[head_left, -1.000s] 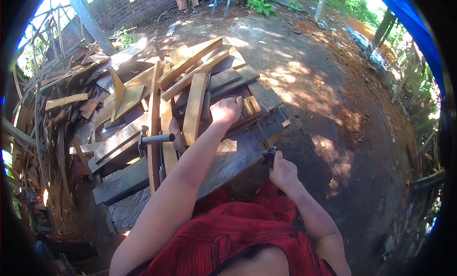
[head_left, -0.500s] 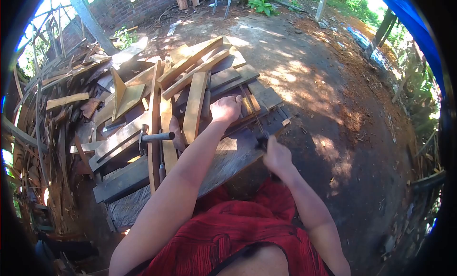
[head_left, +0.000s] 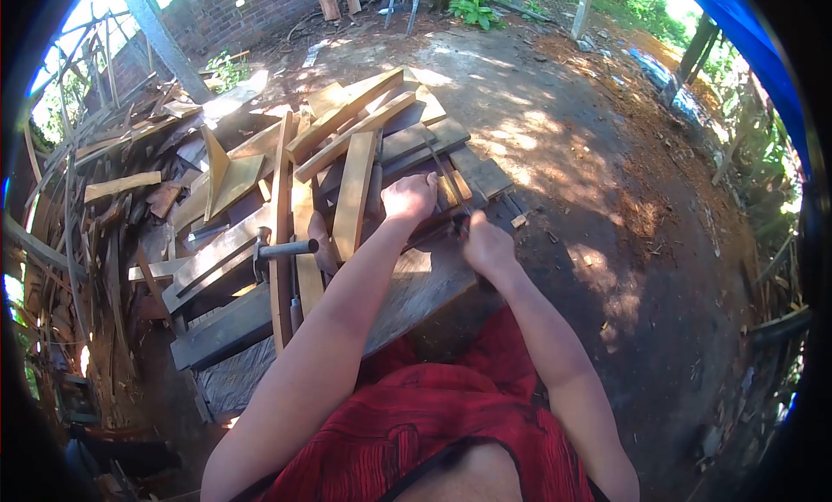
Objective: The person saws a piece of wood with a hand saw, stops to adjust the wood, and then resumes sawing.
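My right hand [head_left: 489, 245] is closed around the dark handle of a long thin saw-like tool [head_left: 443, 166], whose narrow blade points up and away across a small light wood piece [head_left: 458, 188]. Just left of the blade, my left hand [head_left: 410, 196] is closed in a fist over the end of that piece; what lies inside its fingers is hidden. Both hands are above a weathered wooden bench [head_left: 412, 290]. A hammer [head_left: 286, 249] rests on the boards to the left of my left forearm.
Loose planks [head_left: 354, 194] are heaped on the bench, some jutting up at an angle. Scrap wood [head_left: 121, 186] is piled at the left. Beyond are a brick wall [head_left: 251, 21], a ladder [head_left: 404, 4] and bare ground [head_left: 555, 155]. A blue tarp [head_left: 767, 51] hangs at upper right.
My right hand has moved forward and slightly left, carrying the tool so that its blade reaches further across the wood piece. My left hand has stayed nearly in place.
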Action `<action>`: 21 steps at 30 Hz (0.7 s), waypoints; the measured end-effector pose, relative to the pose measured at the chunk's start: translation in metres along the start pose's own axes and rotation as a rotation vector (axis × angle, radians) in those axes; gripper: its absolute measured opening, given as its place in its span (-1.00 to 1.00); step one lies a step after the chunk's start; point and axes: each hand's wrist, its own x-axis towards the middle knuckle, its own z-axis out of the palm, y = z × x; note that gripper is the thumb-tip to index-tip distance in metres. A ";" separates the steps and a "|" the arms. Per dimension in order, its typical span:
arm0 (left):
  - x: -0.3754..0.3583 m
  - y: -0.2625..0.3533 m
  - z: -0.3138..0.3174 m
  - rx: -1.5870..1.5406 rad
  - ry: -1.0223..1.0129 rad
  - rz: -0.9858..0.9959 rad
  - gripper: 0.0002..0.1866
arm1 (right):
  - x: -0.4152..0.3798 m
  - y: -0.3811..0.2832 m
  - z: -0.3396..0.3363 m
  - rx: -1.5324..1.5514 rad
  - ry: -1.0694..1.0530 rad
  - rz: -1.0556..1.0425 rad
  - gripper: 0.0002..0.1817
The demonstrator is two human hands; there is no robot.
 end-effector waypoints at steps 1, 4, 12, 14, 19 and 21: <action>-0.001 0.001 -0.002 -0.001 0.011 0.003 -0.44 | -0.019 0.007 -0.001 -0.013 -0.026 0.002 -0.72; -0.003 0.001 -0.006 0.000 -0.007 -0.005 -0.44 | -0.077 0.027 0.005 -0.019 -0.026 0.022 -0.64; 0.005 -0.004 0.007 0.034 0.029 0.021 -0.47 | 0.002 -0.003 -0.005 0.009 -0.013 0.012 -0.74; 0.004 -0.002 0.005 0.046 0.017 0.006 -0.46 | 0.019 -0.009 -0.003 0.032 0.017 -0.008 -0.76; 0.001 0.002 -0.002 0.023 -0.002 -0.017 -0.46 | -0.024 0.006 -0.002 0.000 -0.016 0.005 -0.72; -0.002 0.002 -0.004 0.020 -0.028 -0.032 -0.44 | -0.065 0.021 0.003 -0.026 -0.049 0.034 -0.65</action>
